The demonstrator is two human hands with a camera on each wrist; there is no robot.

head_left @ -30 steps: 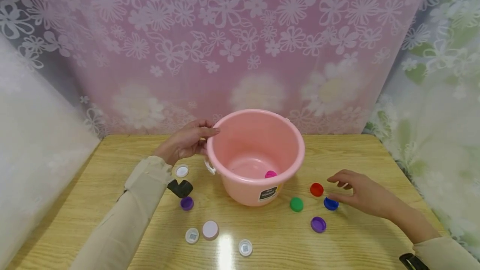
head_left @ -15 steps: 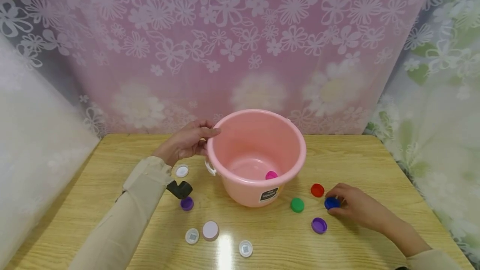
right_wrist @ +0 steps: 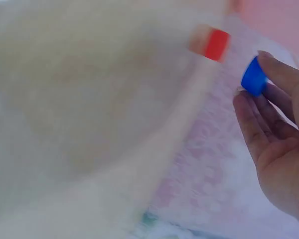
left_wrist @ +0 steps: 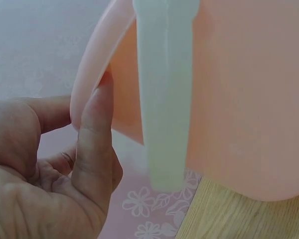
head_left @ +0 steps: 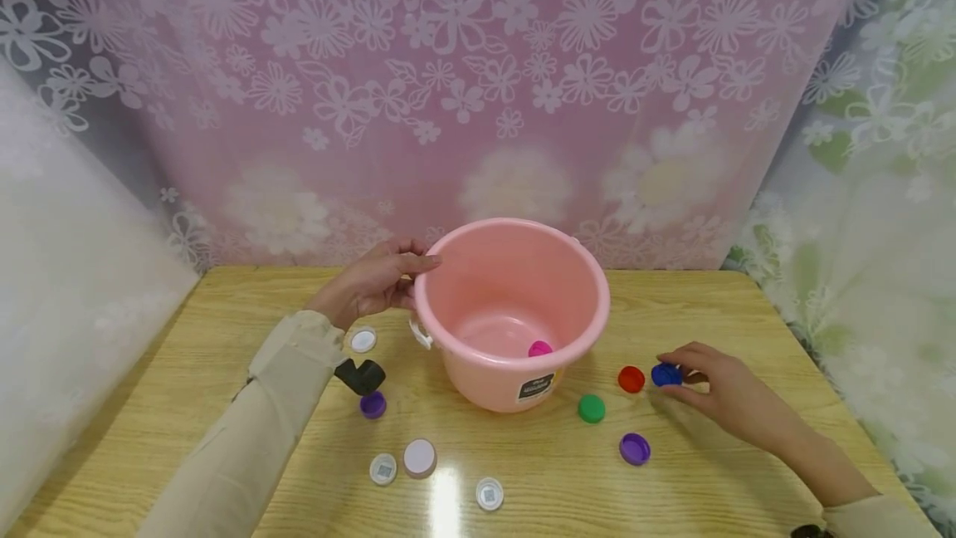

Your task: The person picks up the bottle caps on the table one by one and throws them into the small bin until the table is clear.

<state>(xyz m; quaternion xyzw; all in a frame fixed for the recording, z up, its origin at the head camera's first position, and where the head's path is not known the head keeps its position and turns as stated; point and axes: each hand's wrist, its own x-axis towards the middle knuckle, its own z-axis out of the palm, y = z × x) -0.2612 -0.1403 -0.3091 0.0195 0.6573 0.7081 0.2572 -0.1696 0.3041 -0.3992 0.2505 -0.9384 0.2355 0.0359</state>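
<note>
A pink bucket (head_left: 485, 384) stands mid-table, tilted toward the viewer, with a magenta cap (head_left: 540, 348) inside near its front wall. My left hand (head_left: 381, 276) grips the bucket's left rim, thumb on one side and fingers on the other; the left wrist view shows the rim (left_wrist: 92, 74) pinched beside the white handle (left_wrist: 164, 99). My right hand (head_left: 728, 388) pinches a blue bottle cap (head_left: 665, 374) between thumb and fingertips, right of a red cap (head_left: 631, 379). In the right wrist view the blue cap (right_wrist: 254, 77) sits at the fingertips, its far side hidden.
A green cap (head_left: 592, 408) and a purple cap (head_left: 635, 448) lie right of the bucket. White caps (head_left: 383, 469) and a second purple cap (head_left: 373, 405) lie left and in front. Floral curtains (head_left: 508, 106) hang behind the wooden table (head_left: 246, 330).
My right hand has closed its fingers on the blue cap, picked it up and moved it back, up beside the red cap. The left hand stays on the bucket rim.
</note>
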